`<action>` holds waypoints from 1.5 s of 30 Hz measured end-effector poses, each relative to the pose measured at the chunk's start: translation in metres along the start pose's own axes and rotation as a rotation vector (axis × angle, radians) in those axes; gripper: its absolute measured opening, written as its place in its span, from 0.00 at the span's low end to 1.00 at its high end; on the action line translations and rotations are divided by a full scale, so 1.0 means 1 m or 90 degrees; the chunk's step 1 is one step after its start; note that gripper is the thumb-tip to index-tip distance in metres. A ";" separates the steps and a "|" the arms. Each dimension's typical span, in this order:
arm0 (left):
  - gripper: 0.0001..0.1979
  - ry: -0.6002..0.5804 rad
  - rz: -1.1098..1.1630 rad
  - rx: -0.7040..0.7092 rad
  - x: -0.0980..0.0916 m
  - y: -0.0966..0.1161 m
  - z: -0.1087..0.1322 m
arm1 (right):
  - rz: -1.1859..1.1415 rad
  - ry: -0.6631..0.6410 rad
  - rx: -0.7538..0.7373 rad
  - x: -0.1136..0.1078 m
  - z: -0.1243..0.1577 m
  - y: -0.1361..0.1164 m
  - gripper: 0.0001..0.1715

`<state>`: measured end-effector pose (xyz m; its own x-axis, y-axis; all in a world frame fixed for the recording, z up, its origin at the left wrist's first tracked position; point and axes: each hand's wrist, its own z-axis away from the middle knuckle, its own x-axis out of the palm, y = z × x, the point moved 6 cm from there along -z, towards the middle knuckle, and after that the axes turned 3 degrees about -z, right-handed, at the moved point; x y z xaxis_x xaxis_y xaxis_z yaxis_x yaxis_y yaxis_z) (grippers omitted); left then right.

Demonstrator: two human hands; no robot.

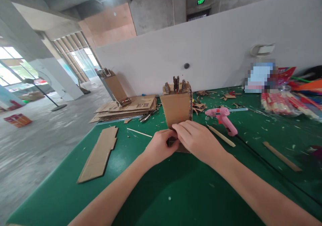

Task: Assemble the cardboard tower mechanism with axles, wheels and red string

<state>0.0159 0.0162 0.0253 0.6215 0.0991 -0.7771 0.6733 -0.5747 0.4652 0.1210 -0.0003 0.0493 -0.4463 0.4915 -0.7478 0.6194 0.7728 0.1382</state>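
Observation:
An upright cardboard construction (176,108), with several cut cardboard prongs sticking up at its top, stands in front of me on the green table. Low on its front face, my left hand (161,147) and my right hand (195,137) meet with curled fingers. The fingertips press together there, and what lies between them is hidden. Part of a flat cardboard base shows beneath my right hand. Just right of the construction lies a pink hot glue gun (222,117) with a glue stick in its back. A wooden stick (221,135) rests between it and my right hand.
A notched cardboard piece (99,154) lies at left, near a thin stick (139,132). Behind are stacked cardboard sheets (138,104) bearing a second cardboard construction (116,88). Cardboard scraps (198,107), a strip (281,156) and bagged supplies (281,103) are at right. The glue gun's cord trails rightward.

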 end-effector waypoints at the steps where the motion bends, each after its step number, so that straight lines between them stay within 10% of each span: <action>1: 0.04 0.019 -0.009 -0.007 0.000 0.000 0.000 | 0.005 -0.004 0.011 -0.001 -0.001 0.000 0.13; 10: 0.10 0.153 0.014 -0.142 -0.001 -0.004 0.008 | -0.009 -0.097 0.040 -0.007 -0.004 -0.005 0.11; 45: 0.06 0.163 -0.036 -0.038 0.002 0.000 0.007 | -0.111 -0.170 0.050 0.003 -0.004 0.005 0.10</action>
<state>0.0141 0.0104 0.0211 0.6580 0.3363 -0.6737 0.7277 -0.5141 0.4541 0.1200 0.0064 0.0510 -0.3722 0.2238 -0.9008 0.6012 0.7975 -0.0503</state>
